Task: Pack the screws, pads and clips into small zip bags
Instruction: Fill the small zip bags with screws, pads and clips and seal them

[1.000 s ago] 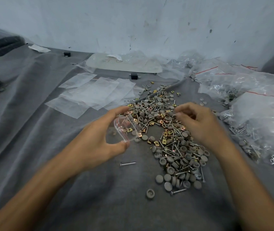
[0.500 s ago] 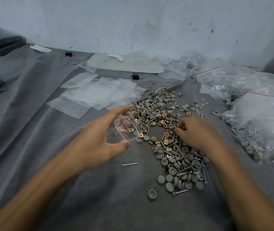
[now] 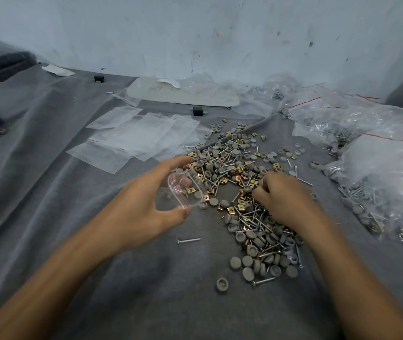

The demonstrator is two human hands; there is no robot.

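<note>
Two hands: left hand (image 3: 144, 214) pinches a small zip bag (image 3: 183, 190) open; right hand (image 3: 284, 195) fingers curl into the hardware pile (image 3: 230, 158), grip unclear. Red scribble on plastic sheet (image 3: 195, 95) unreadable.

The right hand (image 3: 284, 197) curls its fingertips into the pile of parts (image 3: 232, 163), hiding any catch. Blur smears the zip bag (image 3: 185, 190) in the left hand (image 3: 141, 212), contents unclear. Filled bags (image 3: 387, 168) at the right edge of the cloth (image 3: 48, 204) are cropped.

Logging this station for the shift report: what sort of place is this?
Probably an informal hand-packing bench: a grey cloth spread against a scuffed wall, a loose heap of screws, pads and clips, empty zip bags laid flat, filled bags piled at right.
</note>
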